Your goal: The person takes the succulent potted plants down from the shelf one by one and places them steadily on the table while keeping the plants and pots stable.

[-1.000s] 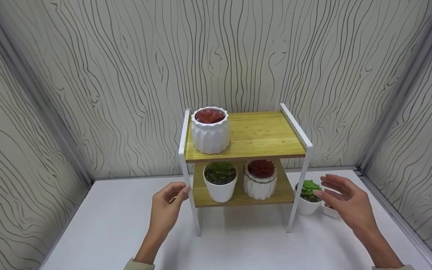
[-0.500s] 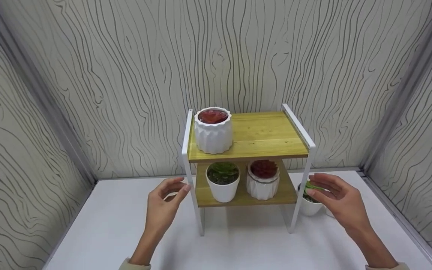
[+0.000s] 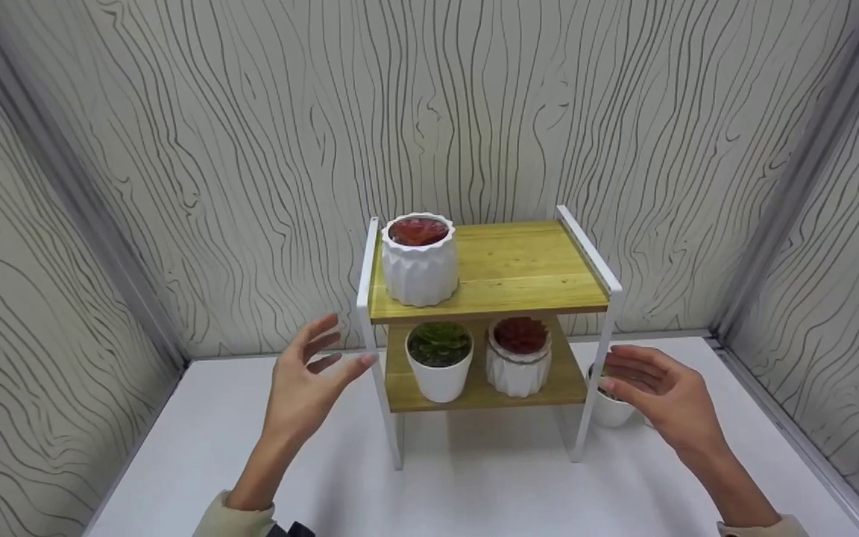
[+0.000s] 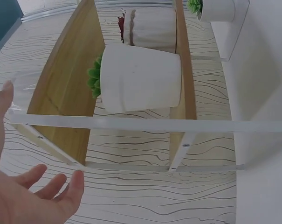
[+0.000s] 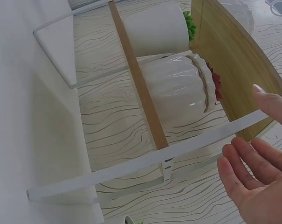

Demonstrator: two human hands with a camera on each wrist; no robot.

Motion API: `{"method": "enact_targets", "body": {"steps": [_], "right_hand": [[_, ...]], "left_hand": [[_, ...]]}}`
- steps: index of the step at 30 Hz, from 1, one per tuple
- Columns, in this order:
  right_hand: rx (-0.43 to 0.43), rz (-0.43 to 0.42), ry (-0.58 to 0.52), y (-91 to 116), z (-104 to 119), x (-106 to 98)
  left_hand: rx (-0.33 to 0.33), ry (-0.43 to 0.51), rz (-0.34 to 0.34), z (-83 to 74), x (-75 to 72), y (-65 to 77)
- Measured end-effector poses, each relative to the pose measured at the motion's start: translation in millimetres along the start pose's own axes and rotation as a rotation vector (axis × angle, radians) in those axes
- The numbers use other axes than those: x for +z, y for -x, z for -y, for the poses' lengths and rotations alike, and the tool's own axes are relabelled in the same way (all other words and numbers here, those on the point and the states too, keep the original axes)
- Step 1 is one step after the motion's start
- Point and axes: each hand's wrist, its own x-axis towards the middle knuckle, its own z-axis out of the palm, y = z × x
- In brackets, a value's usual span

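A two-tier shelf rack (image 3: 489,309) with wooden boards and a white frame stands on the white table. My left hand (image 3: 303,388) is beside its left front leg, fingers spread and apart from the thumb, holding nothing. By the right front leg is my right hand (image 3: 664,399), fingers relaxed with no object in them. A fluted white pot with a red succulent (image 3: 420,272) sits at the left of the top board. On the lower board are a smooth white pot with a green succulent (image 3: 439,377) and another red succulent in a white pot (image 3: 519,369).
To the right of the rack, a white pot with a green plant (image 3: 612,414) stands on the table (image 3: 467,500), partly behind my right hand. Wood-grain patterned panels (image 3: 474,112) enclose the back and both sides.
My left hand has moved left and its fingers have spread wider and higher. My right hand has shifted left toward the rack, covering more of the plant behind it. The pots stay put.
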Motion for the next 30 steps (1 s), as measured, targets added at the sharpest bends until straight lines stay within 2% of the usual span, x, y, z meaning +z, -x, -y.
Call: {"method": "enact_targets", "body": {"steps": [7, 10, 14, 18, 25, 30], "right_hand": [[-0.017, -0.009, 0.024, -4, 2, 2], [-0.013, -0.015, 0.059, -5, 2, 1], [0.004, -0.022, 0.084, -5, 3, 2], [0.022, -0.014, 0.061, -6, 5, 5], [0.035, -0.013, 0.042, -6, 5, 6], [0.036, -0.017, 0.049, -7, 3, 6]], "left_hand": [[0.109, 0.042, -0.018, -18.2, -5.6, -8.4], [0.128, 0.030, -0.015, -26.2, -7.5, -11.5], [0.123, 0.034, 0.008, -35.2, -12.4, -19.5], [0.108, 0.040, 0.035, -44.8, -17.8, -30.2], [0.135, 0.045, 0.072, -62.3, -25.6, -43.9], [0.145, -0.019, 0.095, -72.5, -31.1, -48.4]]}}
